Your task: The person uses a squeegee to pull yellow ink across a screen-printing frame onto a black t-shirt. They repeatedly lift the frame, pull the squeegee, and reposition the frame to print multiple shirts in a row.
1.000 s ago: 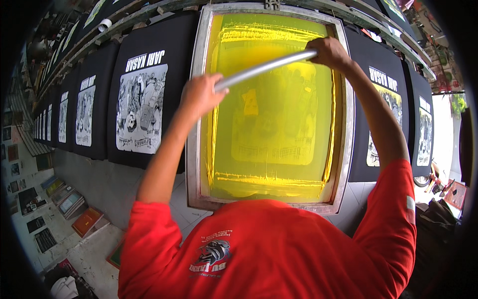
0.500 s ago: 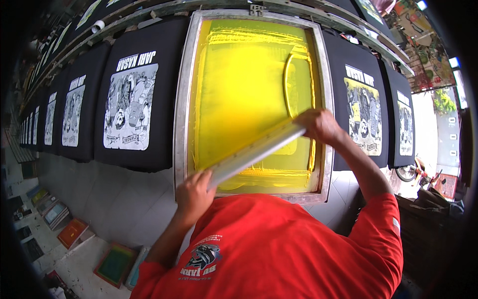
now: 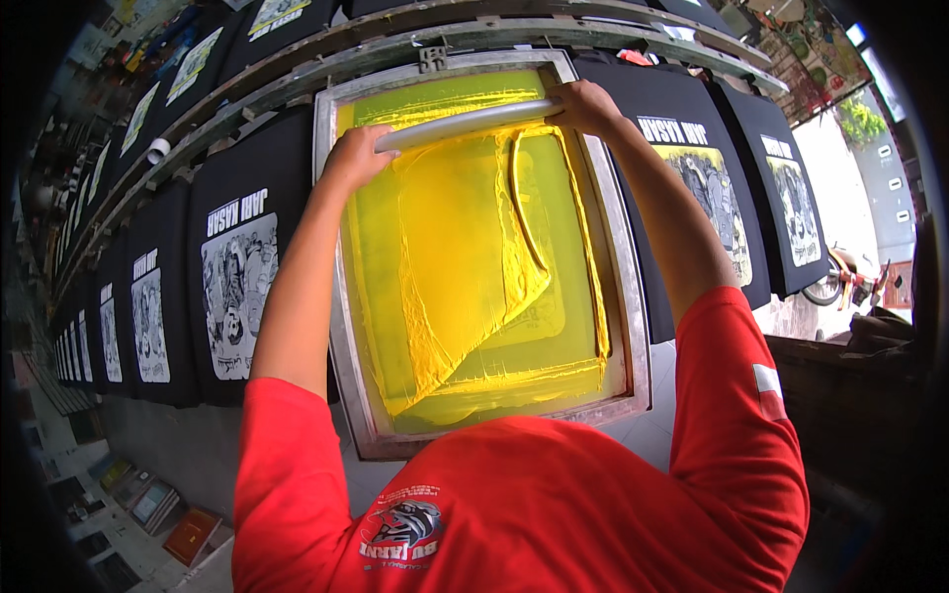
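Note:
A long, pale squeegee [image 3: 473, 123] lies across the far part of a printing screen, with both my hands wrapped round its ends. My left hand [image 3: 358, 156] grips the left end near the frame's left side. On the right end, my right hand [image 3: 583, 106] is closed, close to the far right corner. Yellow ink [image 3: 445, 227] covers much of the mesh, with thick ridges on both sides running toward me. The screen's worn frame [image 3: 348, 326] stands between black shirts. What lies under the screen shows only faintly through the mesh.
Black shirts with pale prints stand in a row at the left [image 3: 237, 287] and right [image 3: 692, 188]. Behind the frame runs a rail [image 3: 326, 67] with a metal hinge clamp [image 3: 432, 59]. Several framed screens [image 3: 192, 536] lie on the floor at lower left.
Both hands have carried the squeegee from a slant across the near half to the far end, now nearly level. Fresh ink ridges mark the mesh. My view has shifted and tilted.

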Tool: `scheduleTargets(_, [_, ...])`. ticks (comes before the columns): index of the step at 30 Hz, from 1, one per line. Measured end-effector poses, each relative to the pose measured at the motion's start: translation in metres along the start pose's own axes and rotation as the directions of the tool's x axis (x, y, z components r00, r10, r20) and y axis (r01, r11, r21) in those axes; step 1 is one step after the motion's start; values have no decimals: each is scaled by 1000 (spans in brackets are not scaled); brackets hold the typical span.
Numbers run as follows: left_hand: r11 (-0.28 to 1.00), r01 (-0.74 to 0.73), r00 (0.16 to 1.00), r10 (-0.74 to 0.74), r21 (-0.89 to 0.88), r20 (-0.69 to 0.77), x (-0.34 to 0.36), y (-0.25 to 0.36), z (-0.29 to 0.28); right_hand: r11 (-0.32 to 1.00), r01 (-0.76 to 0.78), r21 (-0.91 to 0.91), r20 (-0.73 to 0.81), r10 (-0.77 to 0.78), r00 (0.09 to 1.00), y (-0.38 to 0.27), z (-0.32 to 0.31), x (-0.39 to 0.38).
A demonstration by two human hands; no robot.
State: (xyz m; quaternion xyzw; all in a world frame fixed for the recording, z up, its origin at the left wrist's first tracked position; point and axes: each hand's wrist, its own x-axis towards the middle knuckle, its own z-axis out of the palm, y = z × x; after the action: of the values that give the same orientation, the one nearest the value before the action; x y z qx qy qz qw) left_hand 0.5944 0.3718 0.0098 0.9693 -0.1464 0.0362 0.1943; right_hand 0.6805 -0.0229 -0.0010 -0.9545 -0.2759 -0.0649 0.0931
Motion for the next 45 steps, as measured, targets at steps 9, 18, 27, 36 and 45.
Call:
scheduleTargets(9, [973, -104, 950, 158, -205, 268, 2, 6, -13, 979, -205, -13, 107, 205, 973, -76, -10, -116])
scheduleTargets(18, [952, -287, 926, 304, -104, 224, -157, 77, 5, 946, -323, 42, 55, 320, 946, -192, -33, -326])
scheduleTargets(27, [989, -91, 986, 107, -120, 129, -253, 97, -26, 974, -152, 168, 150, 127, 980, -169, -52, -292])
scheduleTargets(36, [997, 10, 998, -14, -78, -56, -87, -4, -43, 993, -31, 114, 41, 26, 999, -89, -22, -41])
scheduleTargets(45, [999, 1, 997, -5, -44, -79, 1, -48, -7, 999, 32, -18, 19, -31, 999, -29, 20, 24])
